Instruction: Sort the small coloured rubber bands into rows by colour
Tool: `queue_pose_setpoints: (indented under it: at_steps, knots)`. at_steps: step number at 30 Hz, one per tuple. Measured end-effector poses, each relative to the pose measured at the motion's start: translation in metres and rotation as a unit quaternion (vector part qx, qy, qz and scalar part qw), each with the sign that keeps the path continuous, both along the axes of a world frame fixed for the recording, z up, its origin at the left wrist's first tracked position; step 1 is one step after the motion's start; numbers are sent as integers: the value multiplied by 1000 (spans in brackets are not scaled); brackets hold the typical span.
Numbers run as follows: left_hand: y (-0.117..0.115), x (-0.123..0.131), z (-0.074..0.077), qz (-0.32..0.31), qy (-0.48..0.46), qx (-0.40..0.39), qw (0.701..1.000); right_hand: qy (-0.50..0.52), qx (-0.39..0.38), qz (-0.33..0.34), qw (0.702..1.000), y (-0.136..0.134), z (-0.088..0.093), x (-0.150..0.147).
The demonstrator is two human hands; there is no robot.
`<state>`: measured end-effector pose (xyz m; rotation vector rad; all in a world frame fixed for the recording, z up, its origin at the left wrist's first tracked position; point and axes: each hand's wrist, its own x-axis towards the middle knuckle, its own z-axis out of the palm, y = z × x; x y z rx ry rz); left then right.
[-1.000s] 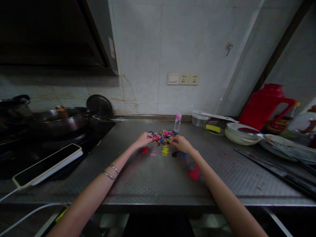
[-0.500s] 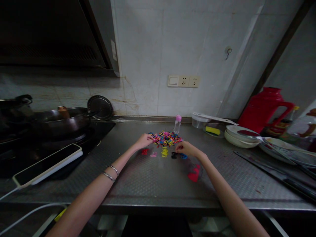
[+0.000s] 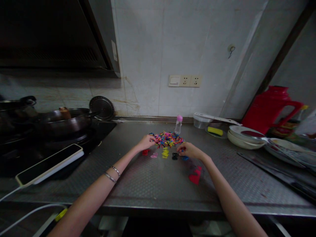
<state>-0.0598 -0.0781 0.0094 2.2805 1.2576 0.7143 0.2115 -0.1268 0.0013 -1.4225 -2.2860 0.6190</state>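
A heap of small bright multicoloured bands (image 3: 167, 138) lies on the steel counter (image 3: 158, 184). In front of it sit small sorted clumps: red (image 3: 145, 152), pink (image 3: 154, 155), yellow (image 3: 165, 152), black (image 3: 175, 156) and blue (image 3: 184, 158). My left hand (image 3: 146, 143) is closed in a pinch at the heap's left edge. My right hand (image 3: 189, 150) is closed just above the blue clump, pinching something too small to name. A red heart-shaped piece (image 3: 195, 176) lies beside my right forearm.
A small bottle with a pink cap (image 3: 178, 124) stands behind the heap. At left are a pan (image 3: 63, 120) on the stove and a phone (image 3: 49, 164) with a cable. At right are stacked plates (image 3: 243, 135), a clear tub (image 3: 201, 120), a yellow sponge (image 3: 215, 131) and a red jug (image 3: 271, 108).
My right hand has drawn back from the heap's right edge towards me, down to the blue and black clumps. My left hand stays at the heap's left edge.
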Motion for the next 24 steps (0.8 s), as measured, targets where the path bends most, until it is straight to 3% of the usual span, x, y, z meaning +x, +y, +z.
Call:
queue_pose_setpoints:
  at_steps: [7, 16, 24]
  knots:
    - [3, 4, -2, -9, 15, 7, 1000, -1, 9, -8, 1000, -5, 5, -11]
    - [4, 29, 4, -90, 104, 38, 990, 15, 23, -29, 999, -6, 7, -7]
    - [16, 46, 1, -76, 167, 74, 980, 8, 25, -23, 999, -4, 5, -6]
